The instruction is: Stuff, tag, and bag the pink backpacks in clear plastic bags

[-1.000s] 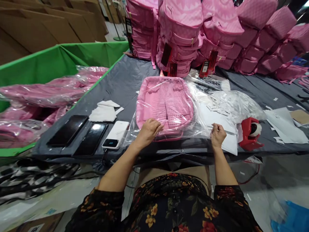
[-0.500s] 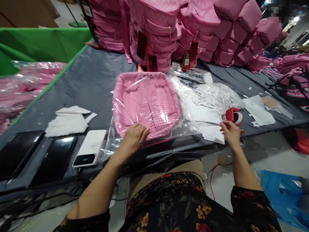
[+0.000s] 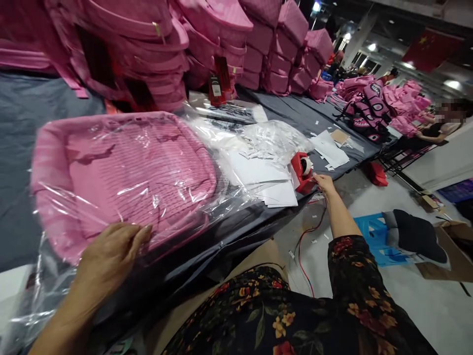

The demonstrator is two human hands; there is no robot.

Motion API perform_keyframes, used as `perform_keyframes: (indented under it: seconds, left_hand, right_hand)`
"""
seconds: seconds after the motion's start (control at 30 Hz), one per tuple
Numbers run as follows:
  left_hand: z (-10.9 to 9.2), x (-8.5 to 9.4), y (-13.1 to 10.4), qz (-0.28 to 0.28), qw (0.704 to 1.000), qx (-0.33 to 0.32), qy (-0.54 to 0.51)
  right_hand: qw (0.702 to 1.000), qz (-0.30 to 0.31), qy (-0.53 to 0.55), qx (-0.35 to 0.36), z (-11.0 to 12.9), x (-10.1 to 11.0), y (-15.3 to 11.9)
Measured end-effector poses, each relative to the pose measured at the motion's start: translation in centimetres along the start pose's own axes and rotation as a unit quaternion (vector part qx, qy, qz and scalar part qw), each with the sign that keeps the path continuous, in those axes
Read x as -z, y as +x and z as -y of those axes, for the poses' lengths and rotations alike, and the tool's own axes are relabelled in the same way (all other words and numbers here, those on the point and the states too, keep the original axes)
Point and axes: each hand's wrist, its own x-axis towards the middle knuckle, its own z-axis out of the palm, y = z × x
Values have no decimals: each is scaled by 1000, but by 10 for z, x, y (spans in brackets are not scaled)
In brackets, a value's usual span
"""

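Observation:
A pink backpack (image 3: 121, 172) lies flat inside a clear plastic bag (image 3: 236, 197) on the dark-covered table. My left hand (image 3: 111, 251) presses on the near edge of the bagged backpack, its fingers together and the thumb on the plastic. To the right, near the table edge, stands a red tape dispenser (image 3: 302, 181) with a roll of tape (image 3: 306, 166). My right hand (image 3: 325, 183) is pinched at the near right end of the dispenser, on the tape's end, which hardly shows between the fingertips.
White paper sheets (image 3: 275, 192) and a clear bag of small white slips (image 3: 273, 140) lie between backpack and dispenser. Stacked pink backpacks (image 3: 144, 49) line the back. A blue stool (image 3: 373, 239) stands on the floor at right. Another person (image 3: 439, 125) sits farther off.
The view has turned right, so the backpack now appears farther left and larger. My right hand has reached the tape dispenser. The left hand stays on the bagged backpack.

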Motion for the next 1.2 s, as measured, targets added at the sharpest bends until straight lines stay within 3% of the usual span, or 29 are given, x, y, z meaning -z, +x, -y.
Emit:
perform_keyframes:
  seconds: [0.27,0.4,0.5,0.63,0.73,0.87,0.97,1.07,1.13,1.2]
  left_hand:
    - [-9,2,0,-7,999,32,12]
    - [-6,2,-1,-2,999,32,10]
    - [-2,0,-3,-7,1000,24,11]
    - [2,-4,-5,-10,999,23,27]
    - [0,-7,-8,-6,999,22,34]
    - [-3,-12,-7,-5,999,16,34]
    - [0,-15,-5,-11,999,20,44]
    - [1,-17,-4,-15,998,29,52]
    - [1,-18,-5,-16,998,33,56]
    - [1,-18,-4,-11,998,33,57]
  right_hand:
    - [998,-19,-13,50,11,1,-2]
    - [992,-63,-37,102,3,15,-27]
    - [994,-70,23,79,-15,17,-54]
    - [991,11,126,33,-20,-15,-81]
    - [975,123,176,63,4,-43,-98]
    - [899,268,290,190,64,-63,-131]
    - [825,385,228,346,122,-79,-162]
    - [676,507,31,533,180,-108,-194]
    - [582,524,-87,615,209,-133,-210]
    - [533,501,-180,658,228,-159,-218]
